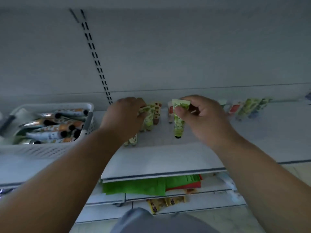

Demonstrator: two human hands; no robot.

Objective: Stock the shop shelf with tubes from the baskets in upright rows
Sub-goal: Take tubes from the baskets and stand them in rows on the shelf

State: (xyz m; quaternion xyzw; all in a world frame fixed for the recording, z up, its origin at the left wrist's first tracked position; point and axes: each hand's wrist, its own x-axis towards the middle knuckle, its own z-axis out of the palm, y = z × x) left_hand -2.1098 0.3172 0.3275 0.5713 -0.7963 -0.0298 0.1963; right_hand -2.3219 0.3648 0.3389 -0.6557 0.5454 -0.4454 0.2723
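A pale grey shop shelf (168, 157) runs across the view, backed by a flat grey panel with a slotted upright strip (99, 64) rising through it. The light is dim and the edges of the picture are blurred.

The right hand (202, 118) pinches the crimped top of a green-patterned tube (178, 121) between thumb and curled fingers; the tube hangs cap-down, its dark cap at or just above the shelf surface. The left hand (122, 115) curls its grip around a green tube (149, 116) among a small cluster of standing tubes (156, 113); two more tubes (131, 141) stand just below that wrist, nearer the shelf's front edge.

Behind the right hand a red-and-white tube (170, 111) stands upright, and further right a blurred row of tubes (247, 106) stands near the back panel.

At the left end of the shelf sits a white perforated basket (42, 150), filled with tubes lying on their sides (53, 128), dark caps pointing right.

Below the shelf's front lip, a lower shelf holds flat green and red packets (151, 184), and beneath those lie yellow-brown packets (166, 201). A pale tiled floor (252, 219) shows at the bottom right, and grey clothing (151, 222) fills the bottom centre.
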